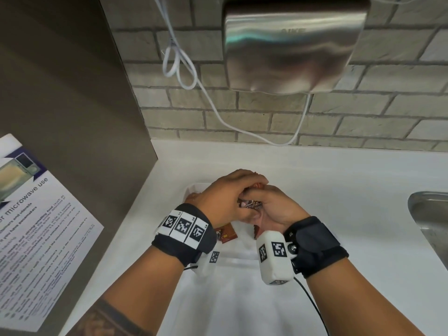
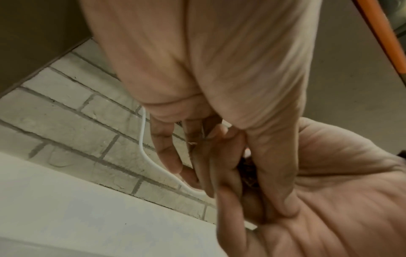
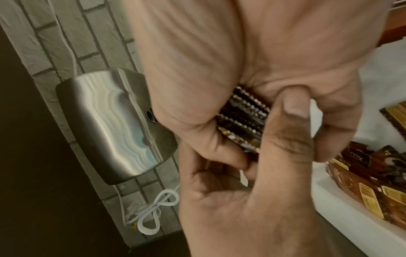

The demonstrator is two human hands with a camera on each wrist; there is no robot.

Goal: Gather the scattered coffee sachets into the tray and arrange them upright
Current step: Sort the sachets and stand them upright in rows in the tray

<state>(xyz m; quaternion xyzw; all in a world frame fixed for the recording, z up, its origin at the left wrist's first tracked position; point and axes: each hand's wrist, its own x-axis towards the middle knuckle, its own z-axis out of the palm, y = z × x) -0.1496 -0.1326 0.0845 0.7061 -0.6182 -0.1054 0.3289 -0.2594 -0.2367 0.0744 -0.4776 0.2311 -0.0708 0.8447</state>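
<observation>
Head view is showing the left hand [image 1: 225, 197] and the right hand [image 1: 274, 209] meeting above the shallow white plastic tray [image 1: 194, 187] on the white tabletop [image 1: 351, 214], both gripping a stack of brown foil coffee sachets [image 1: 251, 204] between them. A loose brown sachet [image 1: 226, 235] is lying just below the left wrist.

Left wrist view is showing curled fingers [image 2: 167, 147] closing against the right palm.

Right wrist view is showing the thumb [image 3: 287, 132] pinching the stack's serrated edges [image 3: 243, 118], with more sachets [image 3: 369, 175] lying beside the hand.

Both hands [image 3: 252, 121] grip sachet stack [image 3: 243, 120].
</observation>
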